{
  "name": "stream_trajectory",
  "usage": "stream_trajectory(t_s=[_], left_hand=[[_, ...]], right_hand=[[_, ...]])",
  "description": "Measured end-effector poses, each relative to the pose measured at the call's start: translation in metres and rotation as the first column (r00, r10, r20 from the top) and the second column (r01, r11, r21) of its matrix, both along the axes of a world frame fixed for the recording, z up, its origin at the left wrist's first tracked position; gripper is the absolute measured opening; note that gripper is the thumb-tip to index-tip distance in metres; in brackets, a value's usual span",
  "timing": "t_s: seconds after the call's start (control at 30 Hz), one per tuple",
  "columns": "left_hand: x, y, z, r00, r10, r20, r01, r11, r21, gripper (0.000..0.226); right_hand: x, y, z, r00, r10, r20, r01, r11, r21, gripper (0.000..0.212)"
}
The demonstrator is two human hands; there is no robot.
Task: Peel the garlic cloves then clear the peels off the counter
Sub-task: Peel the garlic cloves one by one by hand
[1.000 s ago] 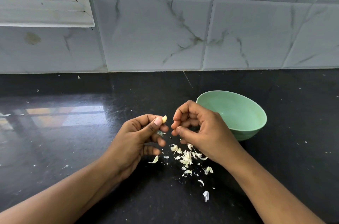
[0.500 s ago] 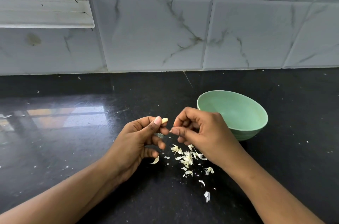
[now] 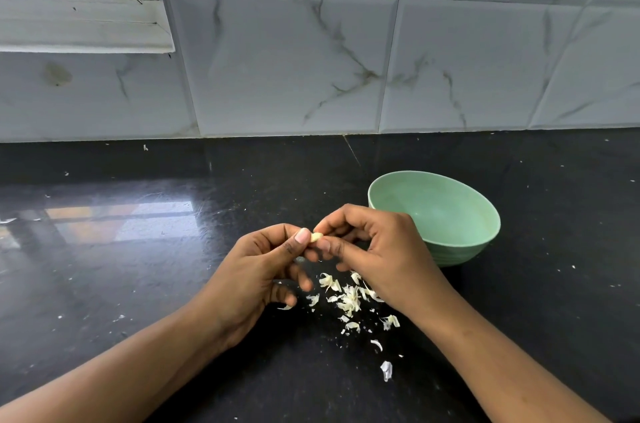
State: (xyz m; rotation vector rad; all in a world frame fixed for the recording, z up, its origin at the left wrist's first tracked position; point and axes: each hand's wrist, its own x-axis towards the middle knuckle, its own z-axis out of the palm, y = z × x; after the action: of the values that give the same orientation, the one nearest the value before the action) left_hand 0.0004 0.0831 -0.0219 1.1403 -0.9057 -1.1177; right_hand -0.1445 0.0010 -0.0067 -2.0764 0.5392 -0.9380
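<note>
Pinches the garlic clove [image 3: 316,237] in the left hand [image 3: 256,277], thumb on top, other fingers curled beneath. Grips the same clove from the far side with the right hand [image 3: 377,256], thumb and forefinger closed on it. Hovers both hands over peels [image 3: 349,298] scattered on the counter [image 3: 138,284] just beneath them. Partly hides a green bowl [image 3: 460,249], just behind the right hand

The garlic clove [image 3: 316,237] shows only a sliver between pinching fingertips [image 3: 303,236]. The right hand [image 3: 384,256] covers part of the bowl [image 3: 464,251] and some peels [image 3: 349,301].
</note>
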Motion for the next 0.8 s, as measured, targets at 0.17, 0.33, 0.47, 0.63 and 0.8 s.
stream_trajectory(t_s=[0.17, 0.33, 0.47, 0.63, 0.8], left_hand=[[0.003, 0.003, 0.005, 0.934, 0.138, 0.330, -0.111, 0.989, -0.100, 0.022], [0.007, 0.006, 0.007, 0.775, 0.285, 0.564, -0.164, 0.953, -0.255, 0.019], [0.010, 0.004, 0.004, 0.750, 0.295, 0.592, -0.166, 0.950, -0.263, 0.017], [0.009, 0.004, 0.008, 0.879, 0.170, 0.446, -0.109, 0.981, -0.158, 0.019], [0.005, 0.005, 0.012, 0.989, -0.042, 0.141, 0.038, 0.999, 0.032, 0.010]], right_hand=[[-0.002, -0.003, -0.001, 0.999, -0.049, 0.003, 0.049, 0.999, 0.017, 0.002], [-0.002, -0.002, 0.000, 0.998, -0.053, -0.014, 0.053, 0.999, -0.009, 0.002], [-0.003, -0.002, 0.000, 0.999, -0.024, -0.024, 0.023, 1.000, -0.020, 0.002], [-0.002, -0.002, 0.000, 1.000, -0.004, -0.013, 0.004, 1.000, 0.002, 0.001], [-0.002, -0.002, 0.002, 0.999, 0.048, 0.019, -0.049, 0.995, 0.087, 0.008]])
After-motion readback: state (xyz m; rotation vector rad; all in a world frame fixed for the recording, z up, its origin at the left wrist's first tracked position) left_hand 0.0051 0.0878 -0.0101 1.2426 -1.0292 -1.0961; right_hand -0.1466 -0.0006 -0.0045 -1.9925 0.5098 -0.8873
